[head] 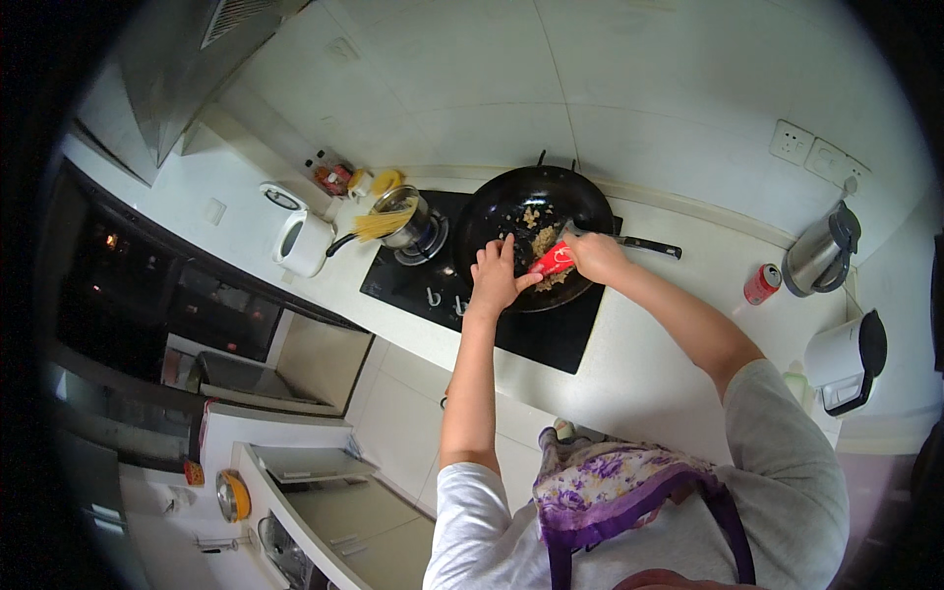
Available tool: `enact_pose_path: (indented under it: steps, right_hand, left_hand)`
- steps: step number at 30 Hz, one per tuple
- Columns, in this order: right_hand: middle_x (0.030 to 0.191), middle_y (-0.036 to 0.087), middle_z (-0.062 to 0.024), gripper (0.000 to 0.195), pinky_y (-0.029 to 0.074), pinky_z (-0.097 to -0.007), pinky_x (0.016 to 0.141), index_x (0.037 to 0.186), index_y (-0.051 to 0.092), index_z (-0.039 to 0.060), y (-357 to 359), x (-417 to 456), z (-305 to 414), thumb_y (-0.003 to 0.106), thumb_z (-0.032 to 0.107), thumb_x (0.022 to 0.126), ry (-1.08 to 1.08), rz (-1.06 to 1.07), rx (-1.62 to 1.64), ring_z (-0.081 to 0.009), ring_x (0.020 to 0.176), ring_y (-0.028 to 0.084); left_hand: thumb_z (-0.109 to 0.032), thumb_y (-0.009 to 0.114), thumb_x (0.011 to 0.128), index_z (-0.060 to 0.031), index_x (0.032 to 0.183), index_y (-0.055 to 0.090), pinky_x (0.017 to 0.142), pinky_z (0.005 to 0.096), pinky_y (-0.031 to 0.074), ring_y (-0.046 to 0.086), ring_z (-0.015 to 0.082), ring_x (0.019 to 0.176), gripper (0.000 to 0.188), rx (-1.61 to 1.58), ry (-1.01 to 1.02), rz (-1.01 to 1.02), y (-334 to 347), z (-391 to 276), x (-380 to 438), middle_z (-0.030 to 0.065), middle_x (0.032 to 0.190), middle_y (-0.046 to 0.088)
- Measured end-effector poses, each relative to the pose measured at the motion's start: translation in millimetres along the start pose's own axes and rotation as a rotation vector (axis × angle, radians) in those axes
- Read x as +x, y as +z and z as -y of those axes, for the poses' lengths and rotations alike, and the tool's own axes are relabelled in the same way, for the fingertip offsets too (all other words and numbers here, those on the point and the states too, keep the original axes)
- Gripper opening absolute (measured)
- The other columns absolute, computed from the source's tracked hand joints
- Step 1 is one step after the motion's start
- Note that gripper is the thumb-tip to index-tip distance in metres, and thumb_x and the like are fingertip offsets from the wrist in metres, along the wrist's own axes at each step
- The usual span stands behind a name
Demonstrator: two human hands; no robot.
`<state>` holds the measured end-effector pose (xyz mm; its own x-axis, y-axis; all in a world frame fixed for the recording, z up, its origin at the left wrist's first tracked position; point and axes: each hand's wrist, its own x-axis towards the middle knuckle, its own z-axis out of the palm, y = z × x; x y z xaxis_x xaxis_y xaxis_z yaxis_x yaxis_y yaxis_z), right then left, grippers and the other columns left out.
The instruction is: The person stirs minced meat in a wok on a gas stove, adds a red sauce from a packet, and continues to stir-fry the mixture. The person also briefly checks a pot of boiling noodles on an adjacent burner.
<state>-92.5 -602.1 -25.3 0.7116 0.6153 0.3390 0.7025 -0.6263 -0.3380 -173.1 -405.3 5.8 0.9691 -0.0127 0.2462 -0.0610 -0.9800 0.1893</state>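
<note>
A large black wok (479, 199) stands on the black glass hob (546, 346), with crumbly browned food (544, 240) in it. Over the wok, my right hand (596, 256) grips a red packet (553, 258) with white marks. My left hand (499, 279), its fingers spread, has its thumb at the packet's lower end; whether it pinches the packet is unclear. A utensil with a black handle (653, 246) rests across the wok's right side, its head partly hidden by my right hand. Left of the wok, dry spaghetti (385, 223) sticks out of a small steel pot (408, 234) on the other burner.
A red drink can (762, 285), a steel kettle (818, 251) and a white kettle (844, 361) stand at the right. A white rice cooker (302, 243) with its lid up stands at the left, near bottles (328, 179). The pot's black handle (341, 245) points left.
</note>
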Motion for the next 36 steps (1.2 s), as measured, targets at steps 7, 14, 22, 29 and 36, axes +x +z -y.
enact_pose_path:
  steps: [7,14,22,29,36]
  right_hand:
    - [0.068,0.060,-0.0214,0.015,0.047,-0.0482,0.059,0.086,0.055,0.0013,-2,-2,-1,0.053,0.015,0.081,-0.016,0.029,-0.009,-0.0385,0.066,0.060]
    - [0.081,0.063,-0.0202,0.022,0.050,-0.0453,0.068,0.093,0.058,-0.0013,-3,-10,12,0.052,0.008,0.073,0.093,0.167,-0.041,-0.0356,0.078,0.062]
    - [0.060,0.054,-0.0077,0.014,0.037,-0.0308,0.038,0.083,0.057,0.0048,14,-6,-19,0.054,0.019,0.084,0.738,0.021,0.898,-0.0179,0.044,0.050]
    - [0.053,0.034,0.0032,0.009,0.019,-0.0178,0.033,0.083,0.045,0.0064,14,-31,-11,0.046,0.011,0.091,1.138,0.060,2.411,-0.0051,0.039,0.026]
    - [0.052,0.034,0.0030,0.018,0.022,-0.0172,0.034,0.081,0.050,0.0014,-9,-79,28,0.044,0.013,0.093,0.985,0.154,2.762,-0.0050,0.041,0.030]
  left_hand:
    - [-0.023,0.070,0.075,-0.0048,0.127,0.044,0.090,0.0413,0.037,0.044,0.0341,0.105,0.060,-0.219,-0.161,-0.374,-41,-17,-51,0.0156,0.119,0.045]
    - [-0.010,0.062,0.080,-0.0045,0.122,0.048,0.086,0.0351,0.043,0.046,0.0276,0.101,0.044,-0.481,-0.370,-0.426,-47,-31,-132,0.0138,0.115,0.046]
    - [-0.005,0.061,0.080,-0.0026,0.122,0.046,0.090,0.0340,0.045,0.049,0.0283,0.108,0.044,-0.627,-0.339,-0.335,-42,-30,-164,0.0151,0.117,0.045]
    - [-0.007,0.060,0.083,-0.0057,0.122,0.048,0.076,0.0258,0.045,0.054,0.0158,0.091,0.041,-0.711,-0.410,-0.263,-22,-2,-215,0.0072,0.115,0.052]
    - [-0.006,0.059,0.083,-0.0051,0.122,0.048,0.072,0.0261,0.044,0.054,0.0127,0.089,0.041,-0.814,-0.411,-0.206,-19,5,-233,0.0064,0.112,0.055]
